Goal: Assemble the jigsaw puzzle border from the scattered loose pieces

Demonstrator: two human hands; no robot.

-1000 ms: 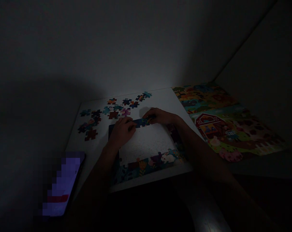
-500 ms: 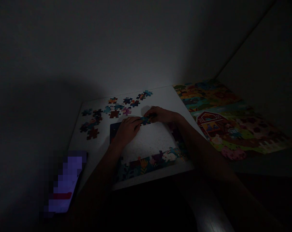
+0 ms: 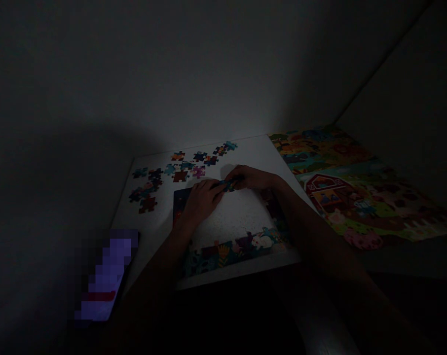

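In the dim head view, my left hand (image 3: 204,198) and my right hand (image 3: 250,177) meet at the far side of a partly joined jigsaw border. Between their fingertips is a blue-green puzzle piece (image 3: 228,186), gripped from both sides; the fingers hide much of it. The near strip of the border (image 3: 242,245) shows a white rabbit and plants. Its dark left side (image 3: 179,201) is partly covered by my left hand, and my right forearm covers part of the right side. White surface shows inside the border.
Several loose puzzle pieces (image 3: 180,176) lie beyond and left of the border on the white tabletop (image 3: 157,234). A lit phone (image 3: 110,276) with a blurred screen is at the left. Colourful farm and animal pictures (image 3: 329,182) spread to the right. A wall (image 3: 208,98) stands behind.
The view has shifted a little, so everything sits slightly farther right. My left fingers have come closer to my right ones, and less of the puzzle piece between them shows.
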